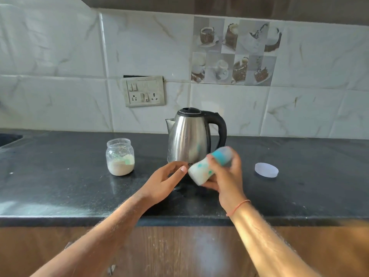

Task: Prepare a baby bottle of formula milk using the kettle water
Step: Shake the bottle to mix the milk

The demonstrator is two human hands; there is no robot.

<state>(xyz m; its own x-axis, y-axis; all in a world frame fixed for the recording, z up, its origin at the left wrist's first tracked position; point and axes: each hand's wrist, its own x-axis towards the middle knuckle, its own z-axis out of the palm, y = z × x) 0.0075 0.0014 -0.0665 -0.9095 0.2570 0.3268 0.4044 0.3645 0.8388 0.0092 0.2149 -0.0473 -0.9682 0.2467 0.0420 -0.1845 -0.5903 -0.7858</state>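
My right hand (225, 176) grips a baby bottle (201, 170) with a teal collar and clear cap, tilted with its cap up to the right. The bottle holds white milk and looks motion-blurred. My left hand (165, 180) hovers just left of the bottle's base, fingers apart, holding nothing. Right behind the bottle a steel kettle (189, 138) with a black lid and handle stands on the dark countertop (60, 188). An open jar of formula powder (120, 156) with a teal scoop inside sits to the kettle's left.
A translucent round lid (266, 170) lies on the counter at the right. A switch and socket plate (145, 90) is on the tiled wall behind. A sink edge (8, 137) shows at far left. Wooden cabinet fronts run below the counter's front edge.
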